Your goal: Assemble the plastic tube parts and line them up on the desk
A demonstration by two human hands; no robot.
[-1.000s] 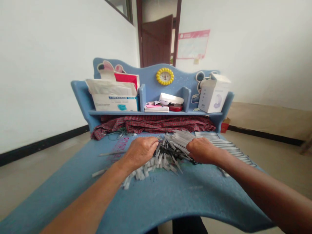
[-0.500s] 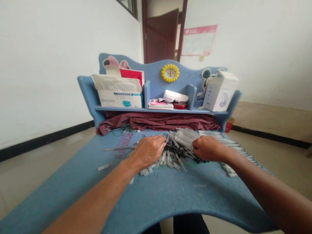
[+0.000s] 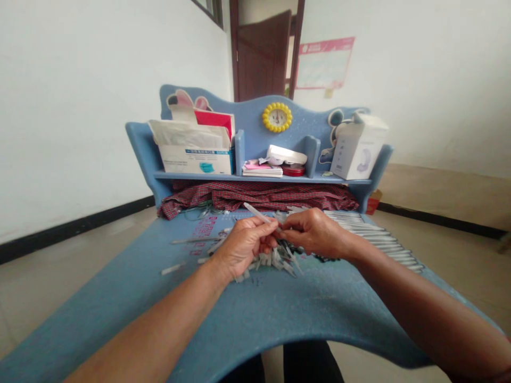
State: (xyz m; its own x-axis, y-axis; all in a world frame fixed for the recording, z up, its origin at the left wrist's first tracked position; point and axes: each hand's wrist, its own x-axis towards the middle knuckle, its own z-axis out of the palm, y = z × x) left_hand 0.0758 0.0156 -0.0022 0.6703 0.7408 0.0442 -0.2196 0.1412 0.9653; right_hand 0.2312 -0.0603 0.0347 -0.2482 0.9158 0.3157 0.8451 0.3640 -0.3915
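Note:
My left hand (image 3: 249, 242) is closed on a translucent white plastic tube (image 3: 255, 211), which points up and to the left from its fingertips. Close beside it, the fingers of my right hand (image 3: 309, 230) are pinched together at the tube's near end; what they hold is too small to make out. Under and around both hands lies a loose pile of clear and black plastic pieces (image 3: 273, 258) on the blue desk (image 3: 279, 314). To the right, slim pens (image 3: 375, 236) lie in a row.
A blue shelf (image 3: 259, 178) at the back bears a mask box (image 3: 197, 159), a white box (image 3: 357, 151) and papers (image 3: 261, 171). Checked cloth (image 3: 255, 196) lies beneath it. A loose clear piece (image 3: 172, 268) and a thin rod (image 3: 194, 241) are at the left.
My right hand has moved left from the clear pieces to meet my left hand. My left hand has turned, and a translucent tube now shows in its fingers.

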